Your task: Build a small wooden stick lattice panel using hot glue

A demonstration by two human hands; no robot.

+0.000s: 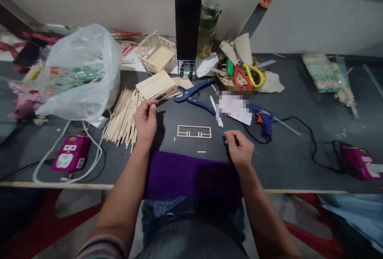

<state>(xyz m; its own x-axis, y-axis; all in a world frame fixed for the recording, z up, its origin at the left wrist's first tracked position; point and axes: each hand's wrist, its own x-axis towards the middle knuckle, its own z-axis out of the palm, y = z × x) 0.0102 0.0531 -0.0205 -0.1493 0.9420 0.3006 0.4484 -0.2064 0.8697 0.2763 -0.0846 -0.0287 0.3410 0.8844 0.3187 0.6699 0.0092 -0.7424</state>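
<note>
My left hand (146,120) rests on the dark table next to a pile of thin wooden sticks (124,116), fingers curled in a pinch near the pile; what it holds is too small to make out. My right hand (239,147) lies curled on the table to the right of a small flat stick frame (194,132), fingers bent inward, nothing visible in them. A short loose stick piece (201,152) lies between the hands. A purple cloth (191,175) covers the table edge in front of me.
Blue cutters (191,95), a blue glue gun (263,120) with its black cord, stick house parts (156,53), a phone on a stand (188,28), a basket with scissors (243,73), a plastic bag (79,71) and pink power strips (71,154) surround the work spot.
</note>
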